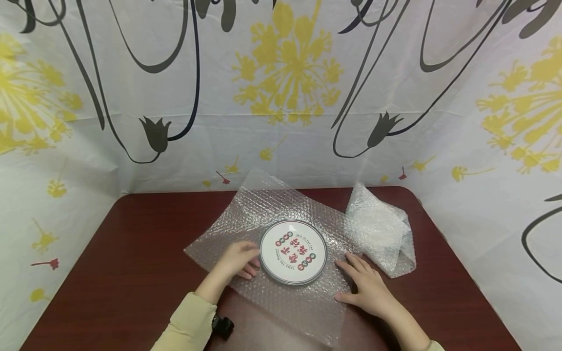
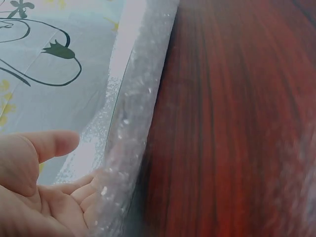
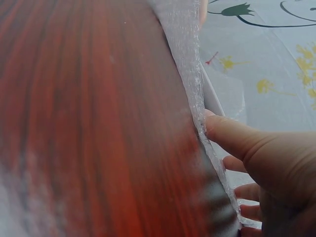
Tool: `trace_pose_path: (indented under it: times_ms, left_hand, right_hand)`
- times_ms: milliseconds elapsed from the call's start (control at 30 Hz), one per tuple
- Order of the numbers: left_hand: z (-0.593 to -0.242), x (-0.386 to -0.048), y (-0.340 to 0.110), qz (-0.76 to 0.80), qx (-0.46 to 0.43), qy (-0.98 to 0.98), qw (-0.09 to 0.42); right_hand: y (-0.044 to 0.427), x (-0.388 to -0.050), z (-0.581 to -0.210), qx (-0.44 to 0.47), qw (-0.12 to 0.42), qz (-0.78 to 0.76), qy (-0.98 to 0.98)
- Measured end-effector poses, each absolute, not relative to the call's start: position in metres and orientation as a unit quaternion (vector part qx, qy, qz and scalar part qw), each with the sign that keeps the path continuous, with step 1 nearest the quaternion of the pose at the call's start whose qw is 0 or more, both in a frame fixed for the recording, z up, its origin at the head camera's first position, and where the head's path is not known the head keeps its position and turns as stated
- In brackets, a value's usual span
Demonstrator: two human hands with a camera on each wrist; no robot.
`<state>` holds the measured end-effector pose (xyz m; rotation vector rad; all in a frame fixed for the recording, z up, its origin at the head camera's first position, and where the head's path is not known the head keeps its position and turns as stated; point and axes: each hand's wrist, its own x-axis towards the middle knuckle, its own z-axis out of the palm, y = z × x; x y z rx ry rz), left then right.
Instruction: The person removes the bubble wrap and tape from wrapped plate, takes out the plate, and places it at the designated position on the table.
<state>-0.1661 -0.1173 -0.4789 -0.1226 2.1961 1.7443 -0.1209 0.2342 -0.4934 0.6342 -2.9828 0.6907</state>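
A round white plate (image 1: 293,252) with red characters and a dark rim lies on a sheet of bubble wrap (image 1: 250,214) in the head view. At the plate's left edge is my left hand (image 1: 239,258), its fingers loosely bent. The left wrist view shows that thumb (image 2: 59,144) standing apart from the fingers, beside the wrap. My right hand (image 1: 369,287) rests on the wrap to the right of the plate, fingers spread. In the right wrist view, its thumb and fingertips (image 3: 247,191) touch the wrap's edge.
A wrapped bubble-wrap bundle (image 1: 379,226) lies at the back right of the dark red table (image 1: 145,243). Behind the table hangs a white cloth (image 1: 210,97) with flower prints. A small black device (image 1: 223,327) shows by the left sleeve.
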Motion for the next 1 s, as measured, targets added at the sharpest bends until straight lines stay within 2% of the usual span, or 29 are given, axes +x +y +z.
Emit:
trace_pose_path:
  times_ms: [267, 600, 1000]
  left_hand:
    - [-0.479, -0.164, -0.115, 0.623, -0.063, 0.749, 0.216]
    - [-0.481, -0.163, -0.111, 0.638, -0.048, 0.728, 0.246]
    - [-0.486, -0.162, -0.104, 0.653, -0.049, 0.714, 0.249]
  right_hand:
    - [0.234, -0.121, -0.494, 0.202, 0.005, 0.224, -0.953]
    - [0.234, -0.121, -0.496, 0.197, 0.003, 0.227, -0.954]
    - [0.234, -0.121, -0.496, 0.194, -0.002, 0.224, -0.955]
